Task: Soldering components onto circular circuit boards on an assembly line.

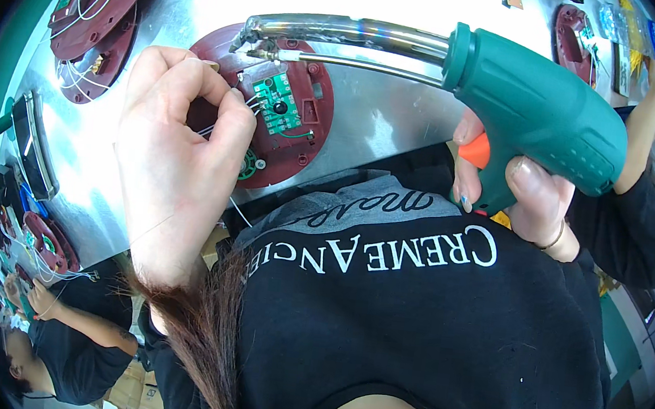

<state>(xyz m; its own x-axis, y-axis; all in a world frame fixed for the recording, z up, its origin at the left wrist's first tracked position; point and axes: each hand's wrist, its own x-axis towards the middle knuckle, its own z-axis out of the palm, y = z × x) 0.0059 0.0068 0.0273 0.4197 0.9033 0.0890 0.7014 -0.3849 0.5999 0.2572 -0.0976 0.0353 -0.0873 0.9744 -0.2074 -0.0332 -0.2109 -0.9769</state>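
Note:
My right hand point(537, 187) grips a green soldering gun point(545, 108), fingers at its orange trigger. Its long metal barrel reaches left, and the dark tip sits over the upper left of a round maroon plastic housing point(310, 155). A small green circuit board point(277, 103) with a black component lies inside the housing. My left hand point(181, 117) is closed in a pinch at the board's left edge, on thin white wires point(206, 131); their ends show beside the fingertips. The palm hides part of the housing's left side.
More maroon housings point(113, 2) with trailing white wires lie at the upper left of the metal table point(388, 123). Another housing point(576, 43) is at upper right. A black rectangular object point(34, 146) stands at left. Co-workers point(74, 337) sit at lower left and at right.

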